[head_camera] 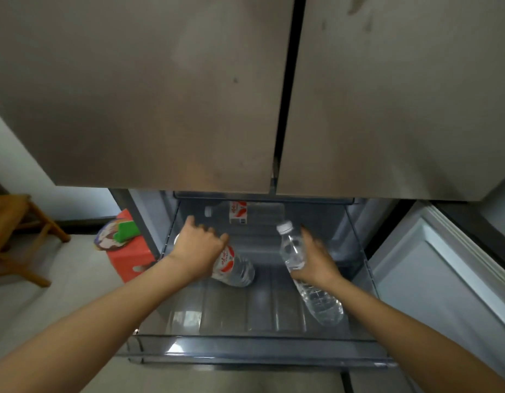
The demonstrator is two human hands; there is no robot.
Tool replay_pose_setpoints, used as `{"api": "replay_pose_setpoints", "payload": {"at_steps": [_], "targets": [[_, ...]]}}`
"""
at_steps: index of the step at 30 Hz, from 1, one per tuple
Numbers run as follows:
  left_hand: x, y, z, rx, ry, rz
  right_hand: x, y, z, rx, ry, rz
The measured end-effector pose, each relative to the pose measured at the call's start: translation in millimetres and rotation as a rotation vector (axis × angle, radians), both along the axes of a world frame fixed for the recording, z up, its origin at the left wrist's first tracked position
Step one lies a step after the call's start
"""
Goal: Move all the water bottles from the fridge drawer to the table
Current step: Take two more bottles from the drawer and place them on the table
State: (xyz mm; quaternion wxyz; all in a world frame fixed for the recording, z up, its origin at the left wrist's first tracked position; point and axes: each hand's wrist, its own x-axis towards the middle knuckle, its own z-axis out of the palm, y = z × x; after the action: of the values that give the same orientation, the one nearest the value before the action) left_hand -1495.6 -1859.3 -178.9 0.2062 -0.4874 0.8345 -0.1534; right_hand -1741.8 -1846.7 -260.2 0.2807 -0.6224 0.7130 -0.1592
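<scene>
Gripping in the drawer [245, 344]: left hand [198, 246], labelled bottle [234, 266]; right hand [319, 263], clear bottle [322, 303].

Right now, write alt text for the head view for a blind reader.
Two bare hands reach into an open fridge drawer: the left hand grips a red-labelled bottle, the right hand grips a clear bottle. A third bottle lies at the back.

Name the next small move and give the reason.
Probably lift both hands clear of the drawer: the right hand grips the unlabelled bottle, and the left hand curls over the red-labelled bottle. A third bottle lies at the back for later.
</scene>
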Motion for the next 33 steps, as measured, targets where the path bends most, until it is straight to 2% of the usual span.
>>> {"api": "replay_pose_setpoints", "payload": {"at_steps": [5,8,11,14,18,19,21,23,25,28,33], "targets": [[-14.0,13.6,12.6,-0.010,-0.223,-0.191,12.8,22.1,13.3,-0.189,-0.157,0.060],[-16.6,19.8,10.1,-0.074,-0.239,-0.334,21.5,26.5,16.1,-0.235,-0.312,0.023],[-9.7,27.2,5.1,-0.125,-0.240,-0.448,26.5,29.6,16.0,-0.255,-0.350,0.035],[-0.5,35.8,0.1,-0.231,-0.153,-0.494,28.0,31.9,14.3,-0.261,-0.344,0.056],[5.2,46.9,-26.2,-0.406,0.295,-0.613,29.2,34.1,13.7,-0.275,-0.346,0.058],[5.0,49.3,-33.0,-0.462,0.417,-0.575,29.4,34.5,13.2,-0.278,-0.346,0.056],[0.6,55.3,-42.4,-0.484,0.745,-0.301,29.3,35.4,12.2,-0.282,-0.346,0.051],[-6.3,59.5,-45.0,-0.287,1.179,0.141,29.3,35.8,11.5,-0.285,-0.344,0.052],[-15.5,61.3,-44.8,0.012,1.478,0.466,29.6,36.3,10.6,-0.283,-0.343,0.059],[-22.6,57.9,-49.6,0.137,1.511,0.578,31.2,35.9,9.2,-0.276,-0.346,0.060],[-25.2,55.5,-51.4,0.046,1.472,0.690,29.7,34.2,6.8,-0.283,-0.339,0.084]]}}
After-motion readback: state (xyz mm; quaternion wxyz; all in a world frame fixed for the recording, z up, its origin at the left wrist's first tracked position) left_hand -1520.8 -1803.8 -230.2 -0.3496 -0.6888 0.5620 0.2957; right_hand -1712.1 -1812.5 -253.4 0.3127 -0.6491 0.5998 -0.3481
